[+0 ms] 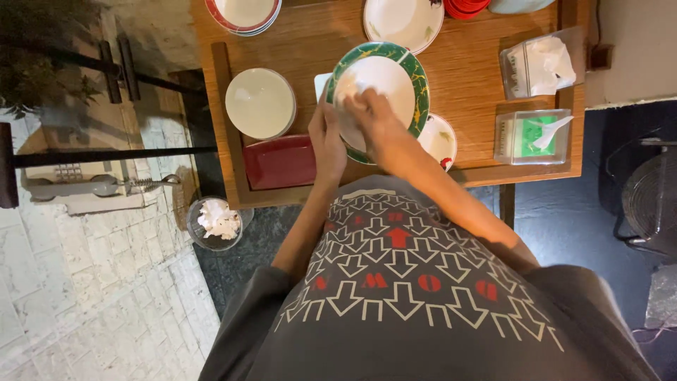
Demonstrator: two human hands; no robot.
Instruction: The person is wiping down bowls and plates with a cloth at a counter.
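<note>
The left hand (326,144) has its grip closed on the near-left rim of a green-rimmed plate (416,85), holding it tilted above the wooden bench (479,70) so its white face is turned up to the other hand. The right hand (374,113) presses a white cloth (370,77) flat against that face, fingers curled over the wad. Left of the gripping hand stands a white bowl (260,103), just below it a red tray (281,162).

Green-rimmed, gold-veined white plate (405,67); red tray (281,162)
</note>
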